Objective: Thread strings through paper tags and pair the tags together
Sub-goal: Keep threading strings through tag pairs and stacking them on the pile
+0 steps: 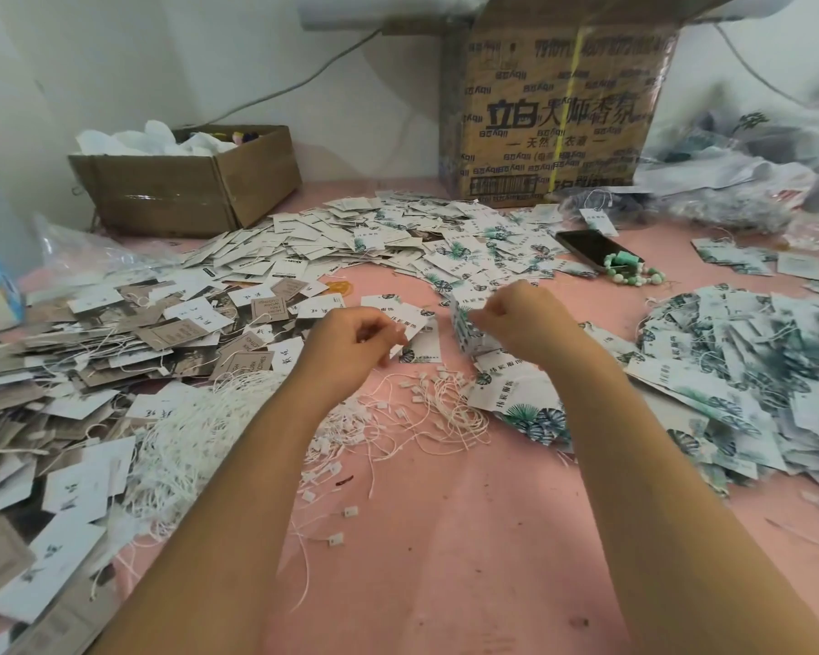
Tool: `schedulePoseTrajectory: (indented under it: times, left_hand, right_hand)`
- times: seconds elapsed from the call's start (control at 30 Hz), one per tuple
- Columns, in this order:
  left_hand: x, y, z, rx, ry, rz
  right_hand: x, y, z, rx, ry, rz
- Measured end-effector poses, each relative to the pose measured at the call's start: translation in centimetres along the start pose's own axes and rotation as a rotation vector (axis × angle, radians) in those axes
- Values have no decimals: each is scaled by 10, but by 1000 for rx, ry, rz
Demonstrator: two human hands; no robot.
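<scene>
Tags heap the pink table. The right hand pinches a small stack. The left hand curls just left of it, hold unclear, strings lying nearer.

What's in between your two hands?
In the head view, leaf-print paper tags lie on the pink table between the left hand and the right hand, which holds a small tag stack.

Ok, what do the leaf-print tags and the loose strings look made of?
The leaf-print tags: stiff matte card, probably paper; they lie flat with crisp edges. The strings: thin white cord, fibre unclear, ending in small white clasps that look plastic.
</scene>
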State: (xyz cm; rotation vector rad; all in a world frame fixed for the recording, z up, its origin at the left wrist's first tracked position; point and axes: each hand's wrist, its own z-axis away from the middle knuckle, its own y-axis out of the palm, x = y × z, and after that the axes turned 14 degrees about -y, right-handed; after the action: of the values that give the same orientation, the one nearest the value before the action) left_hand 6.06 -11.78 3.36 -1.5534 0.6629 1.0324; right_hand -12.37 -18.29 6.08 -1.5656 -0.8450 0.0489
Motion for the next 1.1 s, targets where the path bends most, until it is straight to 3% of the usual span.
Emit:
schedulePoseTrajectory:
  times: [0.03, 0.17, 0.33, 0.47, 0.6, 0.73, 0.83, 1.1]
  left_hand:
    - [-1, 3, 1, 13, 5, -9]
    - [-3, 10, 4, -3, 7, 3]
    - [-3, 15, 2, -82, 49, 66]
    - [7, 32, 2, -187, 99, 9]
    - [32, 34, -5, -370, 135, -451]
    - [45, 34, -10, -411, 67, -845]
    - [48, 34, -13, -420, 31, -917]
    - [49, 35, -16, -418, 20, -970]
  right_hand:
    - [7, 5, -1, -25, -80, -80]
    - [35, 24, -2, -79, -262, -780]
    - [38, 40, -1, 15, -245, -808]
    - [30, 40, -7, -101, -199, -544]
    - [3, 33, -8, -262, -11, -184]
    - [-11, 31, -4, -150, 34, 57]
    - [-10, 37, -4, -69, 45, 154]
    - [-17, 45, -8, -102, 71, 299]
